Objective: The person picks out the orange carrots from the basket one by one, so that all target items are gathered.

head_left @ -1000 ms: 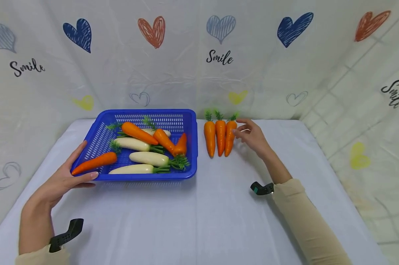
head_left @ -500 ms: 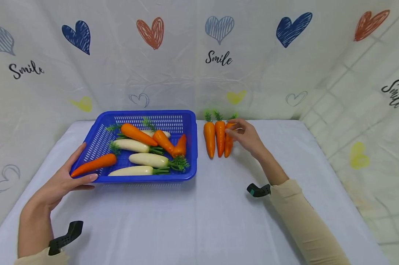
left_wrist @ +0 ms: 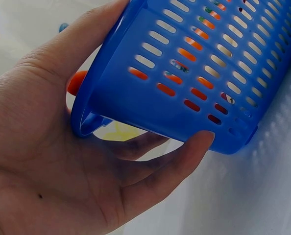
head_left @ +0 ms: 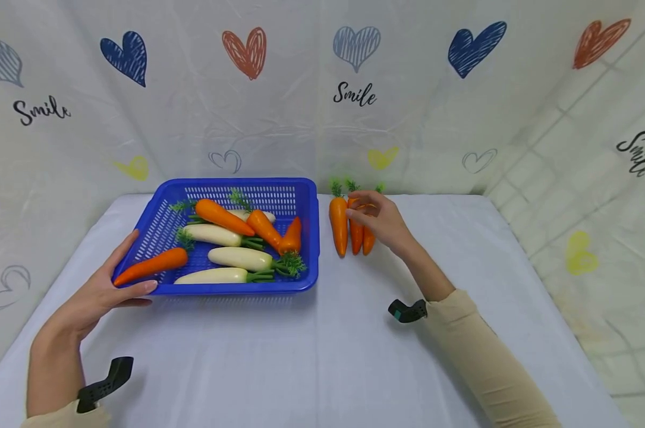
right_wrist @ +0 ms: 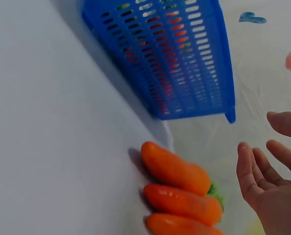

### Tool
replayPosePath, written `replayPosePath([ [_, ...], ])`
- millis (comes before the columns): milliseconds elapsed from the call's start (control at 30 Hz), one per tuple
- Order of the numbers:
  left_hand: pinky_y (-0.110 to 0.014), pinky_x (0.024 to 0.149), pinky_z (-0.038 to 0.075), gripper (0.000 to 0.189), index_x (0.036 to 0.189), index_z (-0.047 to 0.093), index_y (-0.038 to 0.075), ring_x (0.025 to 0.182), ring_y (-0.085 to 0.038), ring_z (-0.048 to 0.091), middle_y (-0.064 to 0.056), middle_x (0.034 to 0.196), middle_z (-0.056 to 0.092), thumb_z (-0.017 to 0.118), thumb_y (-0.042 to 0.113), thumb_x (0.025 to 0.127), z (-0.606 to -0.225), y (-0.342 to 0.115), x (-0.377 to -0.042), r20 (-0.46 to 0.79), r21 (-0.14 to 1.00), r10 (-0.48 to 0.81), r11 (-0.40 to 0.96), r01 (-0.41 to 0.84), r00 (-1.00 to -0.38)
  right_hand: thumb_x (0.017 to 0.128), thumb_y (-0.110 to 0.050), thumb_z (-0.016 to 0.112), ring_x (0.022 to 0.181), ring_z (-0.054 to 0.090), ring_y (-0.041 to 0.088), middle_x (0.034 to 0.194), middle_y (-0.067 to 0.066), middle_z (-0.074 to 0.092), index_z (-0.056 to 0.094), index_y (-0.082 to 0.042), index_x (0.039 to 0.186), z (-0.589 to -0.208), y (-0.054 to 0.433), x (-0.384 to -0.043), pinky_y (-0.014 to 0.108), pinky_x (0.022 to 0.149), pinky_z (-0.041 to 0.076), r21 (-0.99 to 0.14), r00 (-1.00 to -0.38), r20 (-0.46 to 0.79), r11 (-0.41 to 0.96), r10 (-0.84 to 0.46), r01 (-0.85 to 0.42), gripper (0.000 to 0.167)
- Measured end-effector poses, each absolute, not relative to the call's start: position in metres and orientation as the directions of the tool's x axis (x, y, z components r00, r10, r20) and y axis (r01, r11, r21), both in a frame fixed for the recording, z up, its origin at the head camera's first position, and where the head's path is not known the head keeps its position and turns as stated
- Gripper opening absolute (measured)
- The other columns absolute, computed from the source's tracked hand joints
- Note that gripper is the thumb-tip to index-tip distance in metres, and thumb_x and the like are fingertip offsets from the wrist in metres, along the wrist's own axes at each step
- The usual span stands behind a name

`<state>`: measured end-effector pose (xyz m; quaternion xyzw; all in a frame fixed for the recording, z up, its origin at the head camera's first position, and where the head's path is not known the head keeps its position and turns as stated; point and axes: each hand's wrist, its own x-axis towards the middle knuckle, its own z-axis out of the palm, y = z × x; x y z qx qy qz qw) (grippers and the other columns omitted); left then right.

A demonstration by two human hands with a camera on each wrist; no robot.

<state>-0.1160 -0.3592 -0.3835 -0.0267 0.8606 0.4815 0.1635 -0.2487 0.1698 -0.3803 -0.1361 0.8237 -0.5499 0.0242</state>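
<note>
While the left hand [head_left: 100, 292] holds the basket [head_left: 231, 289], the loose, empty right hand [head_left: 383, 222] might, I think, bump the carrots [head_left: 339, 229] and roll them.

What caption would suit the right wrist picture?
Empty fingers near three carrots lying in a row beside a blue basket.

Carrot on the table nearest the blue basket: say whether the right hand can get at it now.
Probably yes: the right hand hovers open and empty near that carrot, nothing visible blocks the way, and the blue basket stands beyond it.
</note>
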Motion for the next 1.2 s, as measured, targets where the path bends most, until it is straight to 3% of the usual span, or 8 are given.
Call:
replayPosePath([
  [300, -0.031, 0.084, 0.065, 0.101, 0.158, -0.016, 0.056, 0.121, -0.031, 0.058, -0.029, 0.171, -0.017, 0.065, 0.033, 0.102, -0.383, -0.359, -0.115, -0.304, 0.82, 0.108, 0.535, -0.203, -0.946, 0.098, -0.02, 0.074, 0.117, 0.069, 0.032, 0.126, 0.018, 0.066, 0.063, -0.009, 0.138, -0.366, 0.146, -0.243, 0.026, 0.099, 0.058, -0.926, -0.931, 0.174, 0.27, -0.321, -0.266, 0.042],
  [600, -0.029, 0.084, 0.064, 0.101, 0.159, -0.015, 0.056, 0.113, -0.019, 0.063, -0.029, 0.171, -0.016, 0.065, 0.033, 0.102, -0.382, -0.359, -0.115, -0.305, 0.823, 0.114, 0.532, -0.201, -0.946, 0.097, -0.01, 0.073, 0.116, 0.069, 0.032, 0.128, 0.021, 0.064, 0.063, -0.002, 0.135, -0.358, 0.126, -0.237, 0.022, 0.092, 0.061, -0.929, -0.891, 0.222, 0.191, -0.397, -0.317, 0.041],
  [900, -0.031, 0.084, 0.065, 0.101, 0.159, -0.015, 0.056, 0.117, -0.025, 0.06, -0.029, 0.171, -0.015, 0.065, 0.032, 0.102, -0.383, -0.357, -0.118, -0.3, 0.83, 0.12, 0.522, -0.197, -0.946, 0.096, -0.005, 0.072, 0.117, 0.068, 0.032, 0.13, 0.02, 0.065, 0.064, -0.001, 0.13, -0.355, 0.11, -0.234, 0.023, 0.092, 0.061, -0.937, -0.859, 0.231, 0.131, -0.457, -0.322, 0.035],
  [1200, -0.029, 0.084, 0.064, 0.099, 0.159, -0.015, 0.056, 0.111, -0.016, 0.063, -0.03, 0.171, -0.015, 0.064, 0.033, 0.102, -0.383, -0.361, -0.116, -0.302, 0.828, 0.121, 0.525, -0.197, -0.946, 0.094, -0.002, 0.074, 0.117, 0.066, 0.035, 0.127, 0.018, 0.067, 0.064, 0.001, 0.129, -0.352, 0.097, -0.234, 0.03, 0.096, 0.061, -0.907, -0.795, 0.254, 0.148, -0.551, -0.393, 0.037],
])
